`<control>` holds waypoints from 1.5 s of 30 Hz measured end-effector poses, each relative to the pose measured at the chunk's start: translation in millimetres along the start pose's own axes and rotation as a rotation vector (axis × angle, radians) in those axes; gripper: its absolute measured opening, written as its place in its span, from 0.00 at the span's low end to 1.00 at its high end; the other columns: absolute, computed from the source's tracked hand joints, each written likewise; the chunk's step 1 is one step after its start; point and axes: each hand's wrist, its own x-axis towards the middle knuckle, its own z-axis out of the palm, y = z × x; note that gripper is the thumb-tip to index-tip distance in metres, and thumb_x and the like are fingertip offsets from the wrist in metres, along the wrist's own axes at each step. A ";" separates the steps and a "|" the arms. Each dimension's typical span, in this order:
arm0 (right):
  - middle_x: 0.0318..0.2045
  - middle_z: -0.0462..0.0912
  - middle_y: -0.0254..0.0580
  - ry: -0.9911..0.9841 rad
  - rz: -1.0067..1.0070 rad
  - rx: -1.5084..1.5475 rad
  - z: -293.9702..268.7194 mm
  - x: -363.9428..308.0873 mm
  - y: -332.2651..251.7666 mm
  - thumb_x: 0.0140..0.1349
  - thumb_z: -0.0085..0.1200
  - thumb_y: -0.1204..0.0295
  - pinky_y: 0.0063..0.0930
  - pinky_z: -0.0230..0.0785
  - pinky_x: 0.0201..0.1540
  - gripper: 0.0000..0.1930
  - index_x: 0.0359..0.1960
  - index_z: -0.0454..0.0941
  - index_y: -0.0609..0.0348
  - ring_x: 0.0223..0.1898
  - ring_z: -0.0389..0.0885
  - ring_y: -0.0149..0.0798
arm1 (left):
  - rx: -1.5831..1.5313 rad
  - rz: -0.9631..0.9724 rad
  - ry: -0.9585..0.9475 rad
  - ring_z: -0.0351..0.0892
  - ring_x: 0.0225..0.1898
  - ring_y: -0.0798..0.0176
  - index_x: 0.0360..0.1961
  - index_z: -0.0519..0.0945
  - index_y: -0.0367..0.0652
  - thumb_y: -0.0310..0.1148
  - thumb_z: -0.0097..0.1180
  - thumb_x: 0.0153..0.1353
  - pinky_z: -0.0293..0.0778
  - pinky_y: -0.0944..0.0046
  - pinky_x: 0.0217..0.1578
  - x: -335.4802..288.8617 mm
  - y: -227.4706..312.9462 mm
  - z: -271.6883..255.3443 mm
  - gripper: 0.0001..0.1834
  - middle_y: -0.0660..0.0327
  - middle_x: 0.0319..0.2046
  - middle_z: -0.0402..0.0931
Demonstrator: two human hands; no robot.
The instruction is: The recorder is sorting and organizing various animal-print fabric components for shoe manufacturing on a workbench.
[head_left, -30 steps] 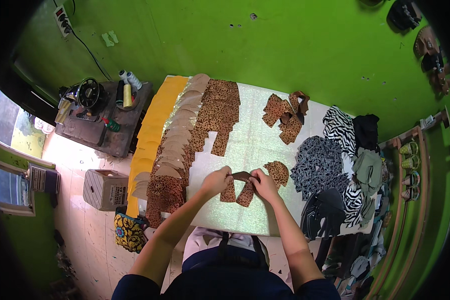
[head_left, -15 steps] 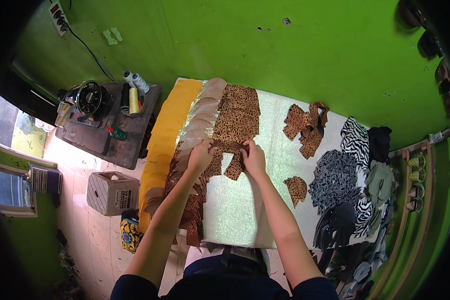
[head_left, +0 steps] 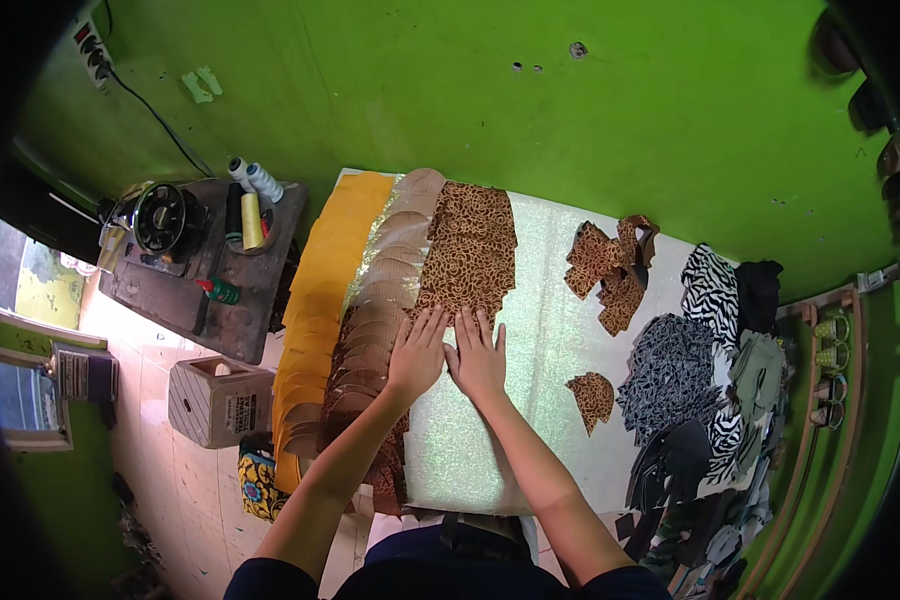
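Note:
Both my hands lie flat side by side at the near end of an overlapping row of brown-and-black patterned fabric pieces [head_left: 470, 240]. My left hand [head_left: 418, 352] has its fingertips on the row's lower left edge, fingers stretched. My right hand [head_left: 477, 357] rests beside it, fingers spread, tips on the lowest piece. Left of the row runs a column of overlapping beige rounded pieces [head_left: 395, 265], then a strip of layered yellow pieces [head_left: 342, 240]. More patterned pieces [head_left: 610, 265] lie loosely to the right, and a single rounded patterned piece [head_left: 592, 402] sits nearer me.
The shiny white table [head_left: 470, 450] also bears grey-black pieces [head_left: 670, 360], zebra-striped fabric [head_left: 710, 285] and black pieces [head_left: 670, 460] at its right. A sewing machine [head_left: 165, 220] and thread cones [head_left: 252, 220] stand on a dark table at left, above a box [head_left: 215, 400].
My hands have let go of the patterned piece they held by its edges; it now lies on the row. They have flattened, moved down slightly and come together.

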 end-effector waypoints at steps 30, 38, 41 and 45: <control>0.34 0.75 0.45 0.176 0.275 0.125 -125.2 35.8 277.9 0.48 0.57 0.70 0.38 0.62 0.42 0.12 0.35 0.73 0.59 0.40 0.71 0.48 | -0.354 0.256 0.207 0.61 0.54 0.45 0.54 0.65 0.40 0.28 0.54 0.46 0.59 0.52 0.54 220.2 214.1 10.1 0.30 0.46 0.53 0.61; 0.28 0.78 0.45 0.012 0.145 0.558 -160.5 22.4 262.7 0.50 0.57 0.67 0.36 0.67 0.33 0.10 0.30 0.74 0.58 0.32 0.77 0.49 | -0.552 0.365 0.068 0.74 0.35 0.54 0.32 0.73 0.40 0.30 0.58 0.46 0.67 0.58 0.37 198.0 184.6 -19.9 0.11 0.56 0.28 0.73; 0.26 0.79 0.49 -0.070 0.150 0.584 -169.7 15.5 258.8 0.50 0.57 0.66 0.36 0.68 0.32 0.11 0.32 0.76 0.58 0.30 0.78 0.50 | -0.848 0.012 -0.173 0.73 0.24 0.63 0.28 0.75 0.38 0.34 0.60 0.49 0.68 0.64 0.27 178.8 176.6 -32.8 0.11 0.57 0.21 0.73; 0.25 0.79 0.48 -0.095 0.185 0.652 -169.9 6.4 233.3 0.51 0.56 0.68 0.32 0.69 0.32 0.10 0.34 0.76 0.58 0.28 0.79 0.45 | -0.810 -0.078 -0.186 0.72 0.24 0.67 0.31 0.76 0.38 0.35 0.59 0.51 0.68 0.66 0.28 148.7 164.1 -57.4 0.11 0.59 0.20 0.74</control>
